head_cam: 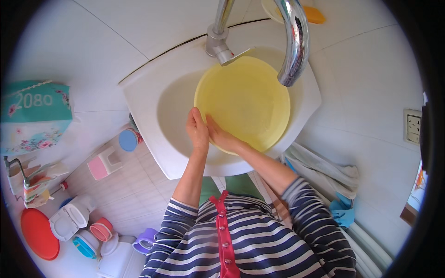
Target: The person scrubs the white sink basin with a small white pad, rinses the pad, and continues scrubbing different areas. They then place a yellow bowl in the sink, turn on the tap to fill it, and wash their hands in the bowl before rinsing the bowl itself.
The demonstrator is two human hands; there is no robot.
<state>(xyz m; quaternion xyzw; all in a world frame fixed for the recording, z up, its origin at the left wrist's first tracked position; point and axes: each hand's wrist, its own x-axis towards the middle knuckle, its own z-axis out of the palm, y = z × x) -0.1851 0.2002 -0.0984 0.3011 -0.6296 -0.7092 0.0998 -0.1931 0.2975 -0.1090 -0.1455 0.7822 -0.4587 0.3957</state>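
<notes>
A round yellow plastic basin (243, 100) sits inside the white washbasin (174, 104) and appears to hold clear water. At its lower left rim, my left hand (197, 130) is curled with the thumb up, and its fingertips are hidden. My right hand (224, 137) is right beside it, reaching over the rim with its fingers extended and blurred. I see nothing in the right palm. Whether the left hand grips the rim cannot be told. Above the basin curves a chrome faucet spout (295, 45); its lever handle (231, 57) points over the far rim.
At right hang pale cloths (323, 170) near a wall socket (413, 127). A floral teal bag (38, 114) hangs at left. Below stand a pink-and-white stool (104, 163), a blue-lidded tub (128, 140), a red basin (40, 234) and a white toilet (69, 219). An orange object (314, 15) lies behind the spout.
</notes>
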